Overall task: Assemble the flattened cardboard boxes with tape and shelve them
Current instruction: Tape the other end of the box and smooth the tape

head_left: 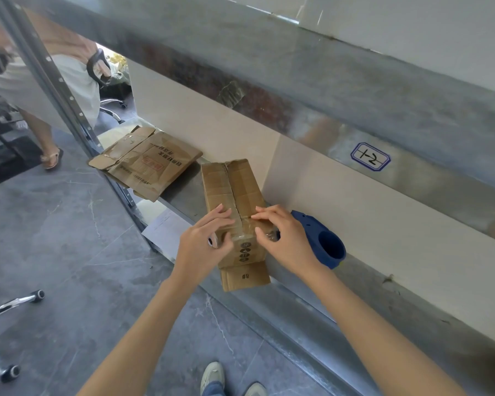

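On the grey metal shelf, close to its near edge: a small brown cardboard box, lying lengthwise, top flaps closed along a centre seam. Held at its near left corner by the left hand, fingers curled over the top, thumb against the end face. Across the near end of the seam, a strip of clear packing tape, pinched and pressed down by the right hand. Just right of the box, partly behind that hand, a blue plastic tape dispenser. Farther left, a flattened brown cardboard box with red print, overhanging the shelf edge, not yet assembled.

Likely risks:
- Tape creasing or sticking to itself when pulled slack.
- Seam gaping under too light a press.
- Flattened box sliding off, given its overhang.

Hard to make out:
- Tape cut from the roll or not.
- Far end of the seam taped or bare.
- Underside of the box, hidden.
- A second person at far left, cut off by the frame.
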Available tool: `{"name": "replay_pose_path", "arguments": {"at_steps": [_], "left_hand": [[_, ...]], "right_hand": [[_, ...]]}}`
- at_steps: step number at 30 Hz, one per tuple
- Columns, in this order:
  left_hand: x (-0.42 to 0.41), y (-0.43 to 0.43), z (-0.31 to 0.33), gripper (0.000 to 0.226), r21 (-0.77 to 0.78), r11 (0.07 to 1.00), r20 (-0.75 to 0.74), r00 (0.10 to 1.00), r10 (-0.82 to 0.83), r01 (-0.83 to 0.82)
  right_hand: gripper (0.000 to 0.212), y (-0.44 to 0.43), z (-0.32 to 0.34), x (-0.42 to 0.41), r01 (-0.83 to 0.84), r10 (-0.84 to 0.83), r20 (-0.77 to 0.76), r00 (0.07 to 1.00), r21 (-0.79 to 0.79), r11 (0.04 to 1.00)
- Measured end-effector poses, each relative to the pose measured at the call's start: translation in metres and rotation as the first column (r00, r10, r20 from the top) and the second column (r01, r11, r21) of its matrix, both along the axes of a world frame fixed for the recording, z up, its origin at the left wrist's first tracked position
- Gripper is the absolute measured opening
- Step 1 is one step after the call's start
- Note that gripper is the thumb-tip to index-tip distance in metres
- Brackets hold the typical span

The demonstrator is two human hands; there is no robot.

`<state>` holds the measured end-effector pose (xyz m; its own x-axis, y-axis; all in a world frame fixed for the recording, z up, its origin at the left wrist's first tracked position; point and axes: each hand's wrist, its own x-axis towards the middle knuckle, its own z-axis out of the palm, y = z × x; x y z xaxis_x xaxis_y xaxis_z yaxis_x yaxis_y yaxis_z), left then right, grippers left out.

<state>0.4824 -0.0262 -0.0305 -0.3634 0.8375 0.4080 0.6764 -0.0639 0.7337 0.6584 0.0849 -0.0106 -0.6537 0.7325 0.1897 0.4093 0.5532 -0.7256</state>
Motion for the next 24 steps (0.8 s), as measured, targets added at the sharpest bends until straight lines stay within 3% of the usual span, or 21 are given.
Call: {"name": "replay_pose_path", "arguments": {"at_steps": [12, 15, 20, 24], "left_hand": [[-0.022, -0.007, 0.004, 0.028, -0.101, 0.96, 0.142, 0.958, -0.247, 0.263], [-0.024, -0.008, 0.004, 0.032, -0.117, 0.961, 0.122, 0.964, -0.237, 0.251], [-0.016, -0.005, 0.005, 0.034, -0.114, 0.973, 0.111, 0.976, -0.189, 0.202], [-0.021, -0.008, 0.009, 0.034, -0.143, 0.959, 0.151, 0.963, -0.224, 0.246]], "right_hand": [[0.024, 0.005, 0.001, 0.004, -0.013, 0.011, -0.029, 1.0, -0.079, 0.997], [0.026, 0.008, 0.001, 0.008, -0.039, 0.038, -0.016, 0.999, -0.123, 0.992], [0.026, 0.006, 0.0, 0.006, -0.033, 0.034, 0.011, 0.999, -0.039, 0.999], [0.028, 0.007, 0.003, 0.008, -0.052, 0.053, 0.012, 0.999, -0.063, 0.997]]}}
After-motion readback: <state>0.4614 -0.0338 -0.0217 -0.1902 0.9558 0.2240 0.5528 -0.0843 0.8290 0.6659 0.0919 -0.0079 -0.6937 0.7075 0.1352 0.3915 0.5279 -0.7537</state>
